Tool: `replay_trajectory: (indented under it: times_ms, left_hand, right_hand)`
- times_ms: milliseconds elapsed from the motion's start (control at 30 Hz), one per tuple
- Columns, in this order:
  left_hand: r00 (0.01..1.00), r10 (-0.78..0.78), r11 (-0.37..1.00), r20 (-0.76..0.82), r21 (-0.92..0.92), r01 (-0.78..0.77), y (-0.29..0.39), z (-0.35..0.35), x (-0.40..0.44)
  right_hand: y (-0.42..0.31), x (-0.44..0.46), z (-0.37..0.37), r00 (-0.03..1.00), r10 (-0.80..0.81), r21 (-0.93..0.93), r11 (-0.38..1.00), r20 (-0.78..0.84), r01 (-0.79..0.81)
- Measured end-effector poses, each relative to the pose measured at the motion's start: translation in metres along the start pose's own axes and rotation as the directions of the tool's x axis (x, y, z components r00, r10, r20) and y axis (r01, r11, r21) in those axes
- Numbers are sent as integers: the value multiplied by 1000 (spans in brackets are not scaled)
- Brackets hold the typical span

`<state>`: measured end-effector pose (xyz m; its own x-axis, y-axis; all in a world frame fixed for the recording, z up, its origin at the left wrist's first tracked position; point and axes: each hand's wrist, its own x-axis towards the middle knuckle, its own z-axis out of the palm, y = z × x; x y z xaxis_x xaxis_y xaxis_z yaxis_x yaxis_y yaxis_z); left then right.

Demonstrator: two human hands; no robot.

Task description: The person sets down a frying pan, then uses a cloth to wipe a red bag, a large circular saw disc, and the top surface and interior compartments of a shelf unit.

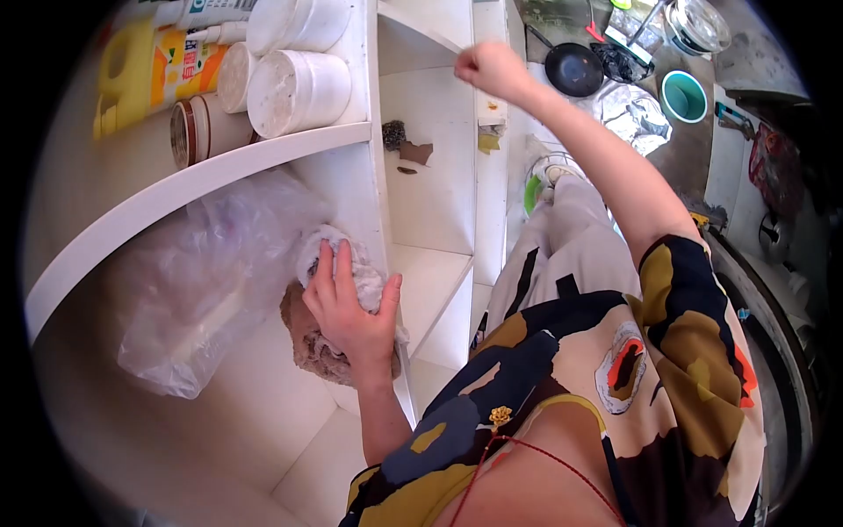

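Note:
My left hand (344,307) presses over a bunched cloth, fingers curved across it and the thumb apart. The cloth's pale, fluffy part (362,279) shows around the fingers; its brown part (316,347) hangs under the palm. It lies against the edge of a white upright panel (341,184) in the shelf unit. My right hand (496,72) is raised near another upright edge, its fingers curled into a fist. Nothing sticks out of that fist. Beside the cloth, a clear plastic bag (189,303) sits in the lower left compartment.
White tubs (299,92), a brown-rimmed jar (206,132) and a yellow jug (123,75) fill the upper left shelf. A dark scouring pad (393,134) and brown scraps (415,154) lie in the middle compartment. A black pan (573,70) and teal bucket (684,97) stand beyond my legs.

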<state>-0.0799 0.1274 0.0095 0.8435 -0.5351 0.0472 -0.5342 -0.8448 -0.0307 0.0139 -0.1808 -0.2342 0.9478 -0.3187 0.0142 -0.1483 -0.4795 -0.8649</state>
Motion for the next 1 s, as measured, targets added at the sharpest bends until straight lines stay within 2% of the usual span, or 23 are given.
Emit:
replay_trajectory:
  times_ms: [67, 100, 133, 200, 267, 333, 367, 433, 467, 533, 667, 767, 833, 867, 900, 933, 967, 1000]
  left_hand:
    - [1000, -5, 1000, -19, 0, 5, -1, 2, -1]
    - [1000, -7, 1000, -21, 1, 7, -1, 3, -2]
    - [1000, -21, 1000, -19, -4, 21, 1, 3, -2]
    - [999, -36, 999, -16, -2, 36, 2, 3, -2]
    - [999, -48, 999, -25, -9, 48, 2, 4, -2]
    - [999, -39, 999, -34, 2, 39, 3, 4, -2]
    - [999, -35, 999, -39, 13, 36, 2, 5, -2]
    - [998, -19, 1000, -67, 18, 20, 0, 8, -2]
    - [996, -12, 1000, -89, 27, 15, -2, 9, -3]
    - [996, -13, 1000, -93, 27, 15, -3, 11, -4]
    - [995, -20, 1000, -97, 15, 21, -4, 12, -5]
    - [994, -16, 1000, -104, -5, 16, -5, 12, -6]
    - [995, -4, 1000, -104, -11, 3, -7, 12, -6]
    - [994, 2, 1000, -111, -10, -3, -7, 13, -5]
    - [994, 5, 1000, -110, -21, -7, -8, 13, -6]
    - [995, 1, 1000, -104, -19, -3, -8, 12, -6]
    - [995, -5, 1000, -103, -19, 3, -7, 13, -6]
    - [994, -5, 1000, -109, -29, 2, -6, 14, -5]
  right_hand:
    - [-2, -20, 35, 996, 28, -81, 997, 87, -21]
    - [-3, -33, 53, 984, -3, -114, 993, 176, 23]
    - [-1, -47, 79, 982, -72, -131, 987, 175, 95]
    - [-15, -67, 115, 946, -110, -240, 953, 303, 188]
    - [-22, -82, 155, 916, -272, -315, 878, 295, 361]
    - [-33, -82, 186, 856, -340, -328, 817, 388, 474]
    - [-37, -82, 199, 861, -338, -338, 816, 379, 469]
    - [-42, -81, 225, 762, -374, -393, 688, 529, 610]
    - [-37, -80, 244, 766, -373, -396, 689, 524, 607]
    - [-29, -76, 274, 695, -403, -394, 607, 595, 690]
    - [-25, -68, 267, 696, -284, -473, 564, 660, 678]
    - [5, -74, 249, 728, -305, -461, 610, 614, 644]
    - [36, -84, 202, 797, -417, -518, 608, 436, 601]
    - [54, -85, 173, 844, -403, -556, 636, 353, 536]
    - [70, -86, 143, 883, -387, -585, 663, 267, 468]
    - [92, -87, 116, 954, -276, -658, 699, 115, 281]
    - [109, -86, 89, 984, -168, -700, 709, -50, 86]
    - [109, -86, 58, 985, -138, -780, 626, -106, 4]
